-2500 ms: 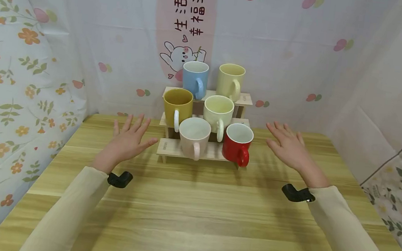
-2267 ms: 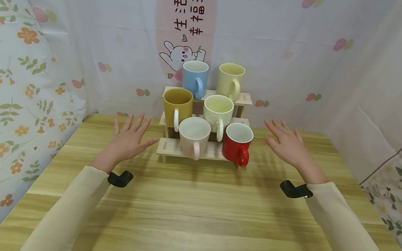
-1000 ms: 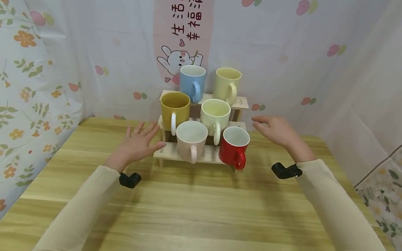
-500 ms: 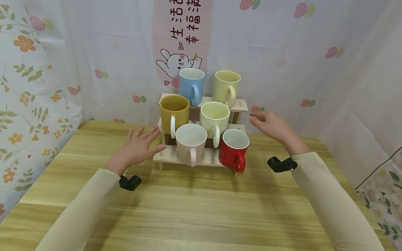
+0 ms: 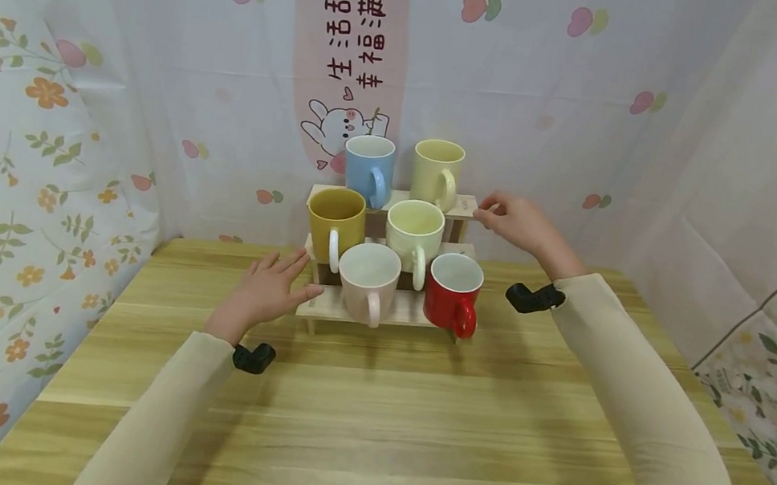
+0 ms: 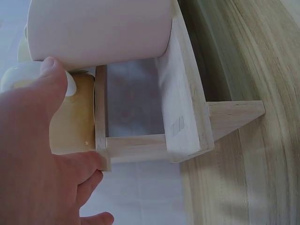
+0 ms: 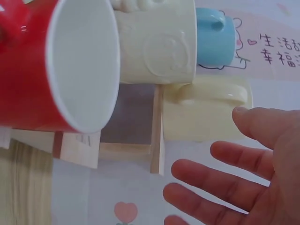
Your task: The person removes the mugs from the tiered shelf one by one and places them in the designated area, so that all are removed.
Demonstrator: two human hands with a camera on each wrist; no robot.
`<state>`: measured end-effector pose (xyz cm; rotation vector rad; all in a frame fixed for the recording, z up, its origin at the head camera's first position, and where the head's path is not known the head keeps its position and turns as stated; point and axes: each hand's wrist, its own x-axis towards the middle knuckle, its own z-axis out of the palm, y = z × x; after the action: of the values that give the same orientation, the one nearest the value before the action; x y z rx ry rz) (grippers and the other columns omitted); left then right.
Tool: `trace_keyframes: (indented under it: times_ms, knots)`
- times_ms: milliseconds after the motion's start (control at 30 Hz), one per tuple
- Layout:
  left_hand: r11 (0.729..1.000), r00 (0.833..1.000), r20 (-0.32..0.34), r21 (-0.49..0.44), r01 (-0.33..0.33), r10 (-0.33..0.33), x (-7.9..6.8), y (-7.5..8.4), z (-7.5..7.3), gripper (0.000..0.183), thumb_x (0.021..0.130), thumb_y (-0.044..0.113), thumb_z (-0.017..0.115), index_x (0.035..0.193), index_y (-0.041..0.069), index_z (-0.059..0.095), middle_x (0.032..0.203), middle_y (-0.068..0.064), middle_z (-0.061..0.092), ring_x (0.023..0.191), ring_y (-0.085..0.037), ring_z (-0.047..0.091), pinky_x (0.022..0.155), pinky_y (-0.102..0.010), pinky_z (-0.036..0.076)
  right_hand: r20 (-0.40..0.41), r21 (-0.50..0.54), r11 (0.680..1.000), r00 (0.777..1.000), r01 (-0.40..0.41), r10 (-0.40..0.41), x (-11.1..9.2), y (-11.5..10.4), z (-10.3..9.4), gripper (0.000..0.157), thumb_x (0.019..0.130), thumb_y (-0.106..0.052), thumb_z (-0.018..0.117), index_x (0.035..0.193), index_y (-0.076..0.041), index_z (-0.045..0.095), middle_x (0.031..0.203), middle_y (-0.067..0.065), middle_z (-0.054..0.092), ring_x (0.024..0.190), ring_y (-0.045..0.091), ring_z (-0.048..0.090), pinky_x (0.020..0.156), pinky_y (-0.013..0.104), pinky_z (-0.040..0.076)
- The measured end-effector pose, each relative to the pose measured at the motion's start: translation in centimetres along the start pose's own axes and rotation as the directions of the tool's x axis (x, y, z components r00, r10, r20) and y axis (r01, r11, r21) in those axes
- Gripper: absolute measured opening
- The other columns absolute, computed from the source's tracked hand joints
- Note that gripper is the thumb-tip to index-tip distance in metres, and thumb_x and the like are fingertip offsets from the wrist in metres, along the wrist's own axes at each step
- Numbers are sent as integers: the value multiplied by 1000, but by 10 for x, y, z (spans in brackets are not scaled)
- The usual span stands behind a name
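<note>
A three-tier wooden rack point(image 5: 409, 310) holds several upright mugs. The top shelf carries a blue mug point(image 5: 361, 165) and a yellow mug point(image 5: 430, 171). On the middle one are a mustard mug point(image 5: 323, 228) with a white handle and a pale green mug point(image 5: 407, 238); lowest sit a pink mug point(image 5: 361, 286) and a red mug point(image 5: 440, 307). My left hand point(image 5: 261, 298), fingers extended, is at the rack's left end near the mustard mug; whether it touches is unclear. Right of the yellow mug, my right hand point(image 5: 522, 225) holds nothing, its fingers apart in the right wrist view.
The rack stands toward the back of a wood-grain table point(image 5: 365, 434). A printed cloth point(image 5: 559, 94) hangs close behind it, and floral cloth point(image 5: 43, 151) hangs at the left side. Each wrist wears a black mount point(image 5: 534, 298).
My right hand has moved left and up, from beside the rack to the top shelf's right end. The left hand has shifted right toward the rack. The mugs stay on their shelves.
</note>
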<state>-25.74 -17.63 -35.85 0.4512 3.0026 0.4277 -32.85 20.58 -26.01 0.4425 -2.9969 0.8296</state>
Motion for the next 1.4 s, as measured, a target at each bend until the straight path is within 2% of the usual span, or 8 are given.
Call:
trace_keyframes:
  times_ms: [133,300,533,733,867,1133,1333,1400]
  knots:
    - [1000,1000,-1,1,-1,1,-1,0,0,80,95,62,37,153,9,22,160,-10,16,142,-50,11,112,-66,9,-6,43,999,1000,-11,11,8,-1,0,33,98,-29,53,118,-3,57,99,18,66,83,31,63,67,35,53]
    - [1000,1000,-6,10,-7,7,-2,-1,2,79,95,62,37,153,10,22,160,-10,17,141,-51,14,113,-65,12,-5,109,994,1000,-30,31,14,0,1,33,98,-28,53,119,-4,55,99,17,65,81,31,62,64,33,55]
    - [1000,1000,-8,2,-16,16,-2,0,7,78,95,61,38,153,11,23,160,-9,18,141,-51,16,112,-65,14,-50,179,984,999,-9,18,18,0,2,29,99,-25,52,116,-3,58,100,20,66,70,19,61,58,26,52]
    - [1000,1000,-24,-13,-19,19,-1,1,7,76,96,59,40,153,11,23,160,-9,19,141,-50,17,111,-67,14,-84,201,980,996,10,7,21,-1,2,29,98,-26,54,114,-3,60,100,21,67,68,18,63,57,26,52]
    - [1000,1000,-21,-24,-14,13,-1,1,7,77,95,60,40,153,12,22,160,-9,19,142,-50,15,112,-67,13,-93,228,974,996,12,10,24,-4,3,30,97,-27,55,113,-2,60,99,22,68,73,27,66,56,25,52]
    - [1000,999,-33,-27,-11,10,-1,-1,7,78,95,59,40,153,11,22,160,-9,18,142,-50,14,111,-67,12,-81,251,968,997,19,1,34,-14,8,35,96,-30,57,110,0,66,99,21,67,64,15,62,54,23,52]
    - [1000,999,-42,-24,-5,4,-1,-4,6,79,95,61,40,153,11,22,160,-9,18,142,-50,14,111,-68,13,-79,264,964,997,35,-14,43,-22,13,31,95,-28,59,100,1,68,89,19,67,65,23,64,51,22,52]
    - [1000,999,-46,-28,-4,3,-1,-3,6,79,94,61,41,153,11,22,160,-9,18,142,-50,15,110,-68,13,-85,271,962,996,41,-19,45,-24,14,30,94,-26,60,100,2,68,83,17,67,63,22,65,49,23,51]
